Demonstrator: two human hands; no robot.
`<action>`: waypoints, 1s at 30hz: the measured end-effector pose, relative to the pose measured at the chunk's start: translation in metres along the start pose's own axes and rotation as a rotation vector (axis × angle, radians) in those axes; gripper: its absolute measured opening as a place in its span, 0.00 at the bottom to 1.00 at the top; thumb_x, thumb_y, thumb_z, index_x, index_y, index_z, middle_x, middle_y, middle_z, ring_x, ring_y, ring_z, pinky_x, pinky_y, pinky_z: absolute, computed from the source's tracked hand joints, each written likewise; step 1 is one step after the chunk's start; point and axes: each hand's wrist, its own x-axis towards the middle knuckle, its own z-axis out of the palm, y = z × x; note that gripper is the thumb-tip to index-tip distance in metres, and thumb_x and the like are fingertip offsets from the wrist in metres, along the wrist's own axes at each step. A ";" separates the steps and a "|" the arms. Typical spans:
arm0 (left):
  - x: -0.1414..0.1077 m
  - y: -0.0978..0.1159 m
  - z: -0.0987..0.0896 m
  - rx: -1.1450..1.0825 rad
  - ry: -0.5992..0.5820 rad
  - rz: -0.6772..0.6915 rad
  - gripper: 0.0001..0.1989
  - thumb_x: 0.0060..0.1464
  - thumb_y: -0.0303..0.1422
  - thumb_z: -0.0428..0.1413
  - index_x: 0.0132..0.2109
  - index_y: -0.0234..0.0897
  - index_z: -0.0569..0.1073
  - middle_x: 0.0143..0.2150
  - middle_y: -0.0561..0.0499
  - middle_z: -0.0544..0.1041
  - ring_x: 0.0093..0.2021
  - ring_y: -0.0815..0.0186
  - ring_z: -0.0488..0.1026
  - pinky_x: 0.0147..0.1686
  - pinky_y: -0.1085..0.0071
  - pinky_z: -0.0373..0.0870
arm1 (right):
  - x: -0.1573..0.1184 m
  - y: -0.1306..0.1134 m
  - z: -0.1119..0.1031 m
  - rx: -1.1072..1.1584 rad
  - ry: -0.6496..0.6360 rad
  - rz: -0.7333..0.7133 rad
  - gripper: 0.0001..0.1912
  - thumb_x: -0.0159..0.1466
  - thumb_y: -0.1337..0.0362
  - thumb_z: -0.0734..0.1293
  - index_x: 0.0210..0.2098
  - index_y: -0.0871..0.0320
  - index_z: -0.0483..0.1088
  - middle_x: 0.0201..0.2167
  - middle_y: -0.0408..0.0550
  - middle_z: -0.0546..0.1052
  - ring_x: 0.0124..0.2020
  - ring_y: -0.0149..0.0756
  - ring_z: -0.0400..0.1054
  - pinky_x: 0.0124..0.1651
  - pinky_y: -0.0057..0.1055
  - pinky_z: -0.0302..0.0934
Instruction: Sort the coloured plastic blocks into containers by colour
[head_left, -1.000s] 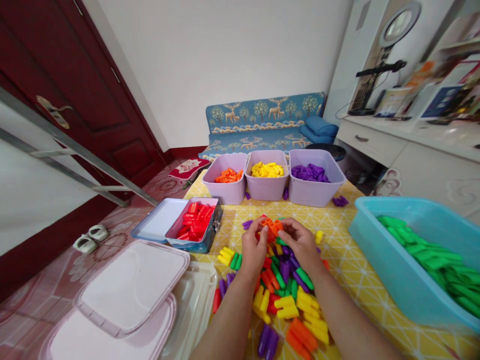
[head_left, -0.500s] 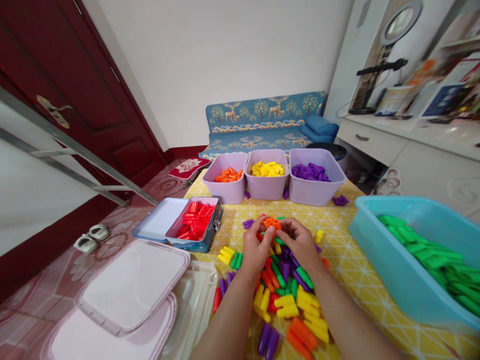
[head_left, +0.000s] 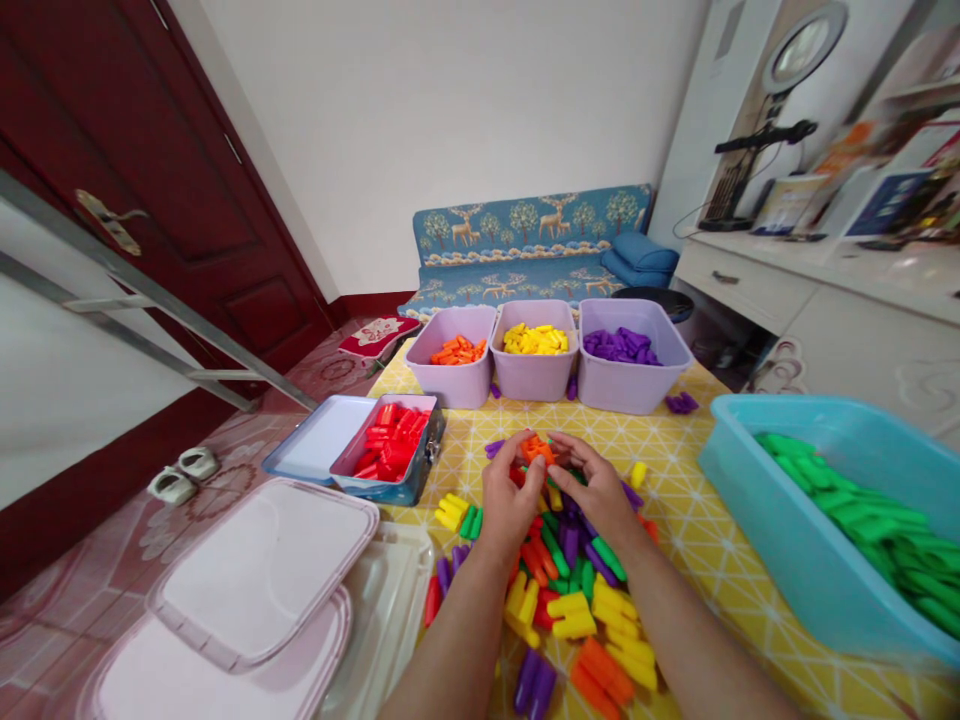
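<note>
My left hand (head_left: pixel 512 497) and my right hand (head_left: pixel 596 490) meet over a small orange plastic piece (head_left: pixel 538 450), their fingertips pressed around it and hiding part of it. Right beneath my hands lies a loose pile of plastic pieces (head_left: pixel 562 565) in green, purple, yellow, red and orange. The pile rests on a yellow patterned tablecloth (head_left: pixel 697 500). A green piece (head_left: pixel 576 477) shows just under my right fingers.
Three lilac bins hold orange (head_left: pixel 450 385), yellow (head_left: pixel 532 380) and purple (head_left: pixel 622 385) pieces at the far edge. A tin (head_left: pixel 390 488) with red pieces stands left, a blue tub (head_left: pixel 780 530) with green pieces right. Pale lids (head_left: pixel 262 570) lie at front left.
My hands have closed in a little around the orange piece, which now shows less between them. The pile and bins stay put, with only a slight camera shift.
</note>
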 end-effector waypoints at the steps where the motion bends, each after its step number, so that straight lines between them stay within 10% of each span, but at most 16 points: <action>1: 0.000 0.003 -0.002 0.011 0.033 -0.003 0.17 0.57 0.35 0.55 0.52 0.37 0.72 0.44 0.48 0.77 0.42 0.65 0.74 0.45 0.69 0.70 | 0.000 0.001 -0.001 0.017 0.005 0.009 0.23 0.60 0.57 0.69 0.53 0.52 0.67 0.48 0.50 0.75 0.47 0.40 0.71 0.51 0.38 0.65; 6: 0.019 0.045 -0.023 0.020 0.268 0.056 0.19 0.57 0.38 0.55 0.54 0.38 0.70 0.32 0.52 0.73 0.34 0.68 0.72 0.38 0.72 0.70 | 0.000 0.009 -0.002 0.068 0.031 0.046 0.23 0.60 0.55 0.69 0.53 0.53 0.66 0.46 0.50 0.75 0.42 0.37 0.71 0.49 0.38 0.65; 11: 0.113 0.083 -0.050 0.129 0.448 0.230 0.22 0.58 0.40 0.54 0.57 0.36 0.68 0.33 0.51 0.74 0.32 0.69 0.73 0.36 0.73 0.70 | 0.001 0.007 -0.002 0.082 0.028 0.037 0.23 0.59 0.55 0.69 0.52 0.53 0.67 0.44 0.49 0.76 0.39 0.37 0.71 0.48 0.39 0.65; 16: 0.180 0.067 -0.059 0.635 0.120 0.043 0.19 0.54 0.36 0.58 0.52 0.33 0.74 0.40 0.42 0.78 0.44 0.55 0.74 0.49 0.56 0.68 | -0.001 0.001 -0.002 0.038 0.036 0.050 0.23 0.60 0.55 0.68 0.53 0.55 0.67 0.43 0.51 0.77 0.44 0.40 0.71 0.50 0.41 0.65; 21: 0.091 0.038 -0.041 0.608 -0.201 0.149 0.19 0.51 0.37 0.59 0.51 0.39 0.76 0.49 0.41 0.76 0.52 0.53 0.72 0.55 0.58 0.65 | -0.001 0.002 -0.002 0.024 0.067 0.021 0.21 0.62 0.56 0.67 0.53 0.55 0.67 0.43 0.51 0.77 0.45 0.41 0.72 0.50 0.41 0.65; 25: 0.007 0.018 -0.030 0.560 -0.358 -0.023 0.35 0.38 0.39 0.67 0.57 0.43 0.72 0.58 0.38 0.70 0.58 0.43 0.65 0.56 0.51 0.63 | 0.004 0.002 -0.012 -0.312 0.192 -0.105 0.16 0.62 0.57 0.65 0.48 0.55 0.71 0.44 0.51 0.77 0.47 0.43 0.70 0.54 0.45 0.61; 30: -0.014 0.003 -0.022 0.686 -0.356 -0.018 0.32 0.42 0.31 0.61 0.58 0.38 0.70 0.62 0.38 0.65 0.61 0.46 0.61 0.60 0.51 0.58 | 0.010 0.004 -0.024 -0.811 0.052 -0.063 0.19 0.59 0.56 0.67 0.48 0.56 0.73 0.48 0.57 0.75 0.52 0.53 0.67 0.56 0.53 0.58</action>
